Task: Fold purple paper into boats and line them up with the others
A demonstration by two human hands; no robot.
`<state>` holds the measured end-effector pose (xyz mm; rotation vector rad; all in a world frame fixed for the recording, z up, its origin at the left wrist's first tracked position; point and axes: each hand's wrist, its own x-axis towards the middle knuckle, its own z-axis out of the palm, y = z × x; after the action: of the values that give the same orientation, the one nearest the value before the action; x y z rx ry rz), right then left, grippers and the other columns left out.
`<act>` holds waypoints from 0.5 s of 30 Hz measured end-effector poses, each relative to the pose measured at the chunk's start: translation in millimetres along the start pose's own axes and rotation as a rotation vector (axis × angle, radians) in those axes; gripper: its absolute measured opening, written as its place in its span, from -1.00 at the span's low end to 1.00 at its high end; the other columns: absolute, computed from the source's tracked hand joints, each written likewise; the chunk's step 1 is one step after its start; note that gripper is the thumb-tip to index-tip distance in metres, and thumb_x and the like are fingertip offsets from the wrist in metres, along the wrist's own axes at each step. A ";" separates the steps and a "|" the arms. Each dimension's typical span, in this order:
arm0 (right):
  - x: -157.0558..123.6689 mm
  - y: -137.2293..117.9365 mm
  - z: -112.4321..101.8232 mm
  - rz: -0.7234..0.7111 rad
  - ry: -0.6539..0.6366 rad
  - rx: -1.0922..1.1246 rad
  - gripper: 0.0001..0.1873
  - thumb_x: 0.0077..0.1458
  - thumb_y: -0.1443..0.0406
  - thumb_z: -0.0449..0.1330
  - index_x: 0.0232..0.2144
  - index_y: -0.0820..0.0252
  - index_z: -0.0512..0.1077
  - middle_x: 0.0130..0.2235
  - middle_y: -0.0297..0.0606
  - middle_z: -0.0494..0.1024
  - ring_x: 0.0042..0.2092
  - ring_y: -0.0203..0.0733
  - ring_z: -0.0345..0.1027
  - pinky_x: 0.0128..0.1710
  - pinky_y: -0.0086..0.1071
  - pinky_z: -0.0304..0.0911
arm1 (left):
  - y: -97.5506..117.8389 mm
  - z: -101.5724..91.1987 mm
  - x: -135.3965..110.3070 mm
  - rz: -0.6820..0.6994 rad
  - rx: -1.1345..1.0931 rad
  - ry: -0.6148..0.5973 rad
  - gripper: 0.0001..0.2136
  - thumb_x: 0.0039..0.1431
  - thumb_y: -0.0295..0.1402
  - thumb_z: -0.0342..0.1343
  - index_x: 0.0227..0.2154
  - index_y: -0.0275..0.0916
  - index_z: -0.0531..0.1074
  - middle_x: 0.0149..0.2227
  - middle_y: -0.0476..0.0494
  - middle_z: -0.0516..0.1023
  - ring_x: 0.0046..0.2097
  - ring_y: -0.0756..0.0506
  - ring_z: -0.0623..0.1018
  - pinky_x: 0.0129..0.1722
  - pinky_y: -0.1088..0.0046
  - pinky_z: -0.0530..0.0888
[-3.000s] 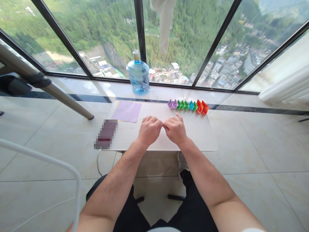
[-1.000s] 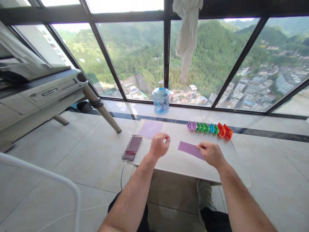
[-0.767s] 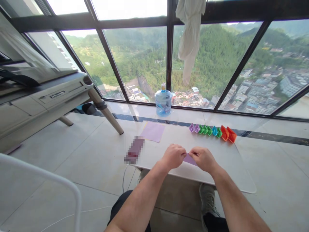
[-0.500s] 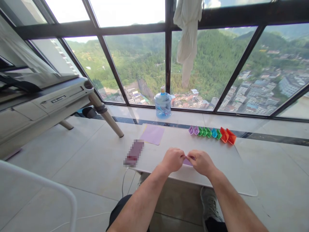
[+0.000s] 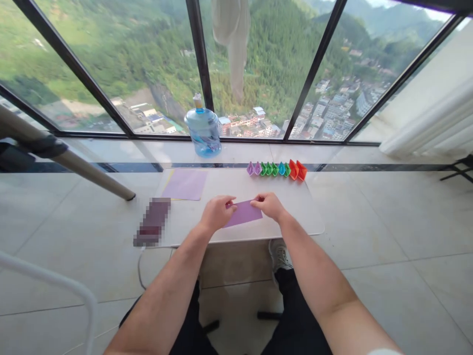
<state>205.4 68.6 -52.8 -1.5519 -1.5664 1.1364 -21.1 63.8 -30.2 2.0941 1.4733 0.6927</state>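
A purple sheet of folded paper (image 5: pixel 244 213) is held at its upper edge between my two hands, just over the white table. My left hand (image 5: pixel 219 214) pinches its left end with thumb and fingers. At the upper right corner, my right hand (image 5: pixel 269 204) grips the paper between thumb and forefinger. Farther back stands a row of small folded paper boats (image 5: pixel 274 169) in purple, green, blue and red. Flat on the table's left part lies a stack of purple paper (image 5: pixel 186 184), with a yellow edge showing beneath it.
The white table (image 5: pixel 291 212) has its near edge close to my knees. A pixelated phone-like object (image 5: pixel 152 222) with a cable lies at its left end. Behind it stands a large blue water bottle (image 5: pixel 204 132) by the window. A white curved tube (image 5: pixel 51 276) is at lower left.
My hands have moved apart along the purple paper, and more of it shows between them. The view has tilted down and turned right.
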 end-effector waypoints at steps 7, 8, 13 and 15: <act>6.6 3.4 6.6 0.025 0.064 -0.361 -0.85 -0.05 0.20 0.29 -0.44 0.16 0.57 -0.42 -0.32 0.62 -0.37 -0.23 0.42 -0.37 -0.42 0.20 | -10.9 26.0 -7.9 0.292 0.251 -0.089 -0.77 0.24 -0.46 0.09 -0.14 -0.18 0.62 -0.18 -0.20 0.60 -0.07 -0.20 0.51 0.03 0.23 0.48; 5.7 2.5 7.2 0.020 0.068 -0.412 -0.85 -0.05 0.21 0.30 -0.41 0.15 0.59 -0.38 -0.30 0.64 -0.35 -0.21 0.44 -0.35 -0.41 0.22 | -12.2 29.6 -8.4 0.301 0.262 -0.110 -0.76 0.27 -0.45 0.06 -0.14 -0.18 0.62 -0.18 -0.20 0.59 -0.08 -0.20 0.51 0.03 0.24 0.48; 0.3 3.3 13.9 -0.058 0.105 -0.519 -0.84 0.00 0.26 0.28 -0.31 0.11 0.61 -0.27 -0.26 0.67 -0.22 -0.14 0.49 -0.21 -0.35 0.30 | -13.5 39.9 -9.0 0.307 0.305 -0.098 -0.70 0.31 -0.44 -0.01 -0.04 -0.20 0.58 -0.14 -0.24 0.57 -0.06 -0.21 0.50 0.04 0.21 0.46; -0.7 6.8 17.0 -0.137 0.125 -0.534 -0.86 0.02 0.29 0.29 -0.31 0.12 0.59 -0.24 -0.25 0.66 -0.17 -0.12 0.47 -0.13 -0.32 0.31 | -12.6 41.4 -9.2 0.295 0.324 -0.092 -0.68 0.30 -0.45 -0.02 0.00 -0.21 0.56 -0.11 -0.26 0.56 -0.05 -0.23 0.49 0.03 0.19 0.45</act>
<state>193.1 65.1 -65.9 -1.7688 -1.9558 0.5534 -5.8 54.8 -70.7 2.5889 1.3096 0.4756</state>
